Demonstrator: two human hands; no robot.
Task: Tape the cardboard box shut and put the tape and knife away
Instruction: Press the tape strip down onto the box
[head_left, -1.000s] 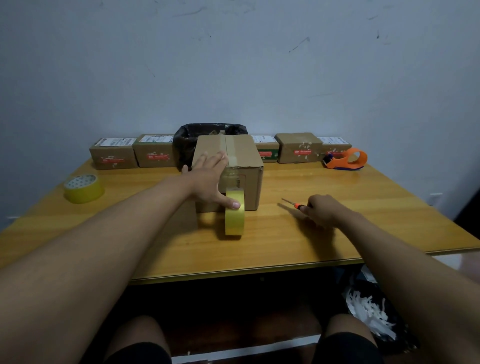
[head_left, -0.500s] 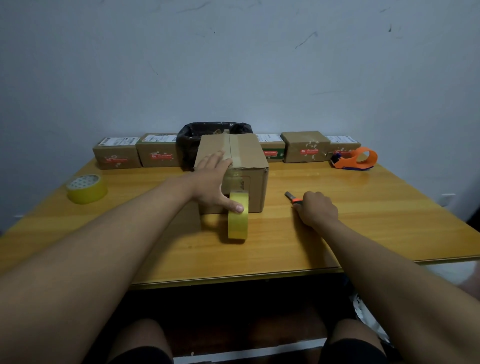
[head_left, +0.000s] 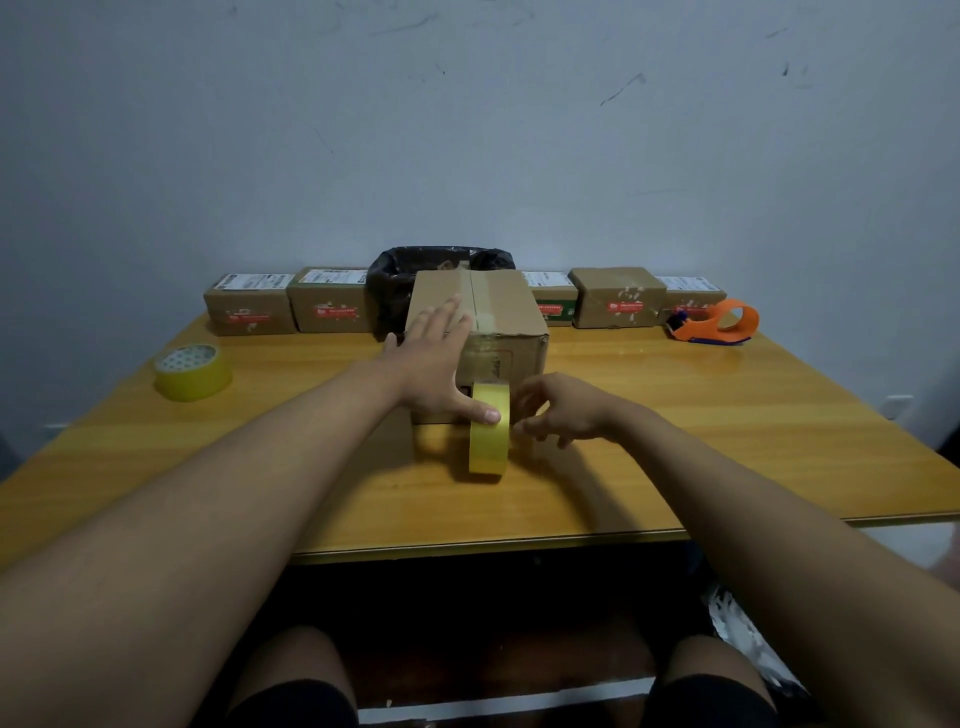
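Since half a second ago, the right hand (head_left: 558, 413) has come off the tabletop where it lay over the knife and swung left to the roll of tape (head_left: 488, 427); its fingers are spread and loosely curled just beside the roll's right face, and whether they hold anything cannot be told, since the hand is blurred. No knife shows now. The left hand (head_left: 435, 364) has stayed where it was, palm flat on the near left part of the cardboard box (head_left: 475, 338), fingers stretched out across the top and thumb pressed onto the upper rim of the roll, so it is pinning rather than gripping.

The tape roll stands on edge on the wooden table (head_left: 727, 426), touching the front face of the box, with a strip running up from it over the front and along the seam of the closed top flaps. The box sits in the middle of the table.

A second yellow roll (head_left: 192, 372) lies flat near the table's left edge, well apart from the hands. An orange tape dispenser (head_left: 717, 323) rests at the far right. Small parcels (head_left: 618, 297) line the back edge against the wall, and a black bin bag (head_left: 395, 280) sits right behind the box.
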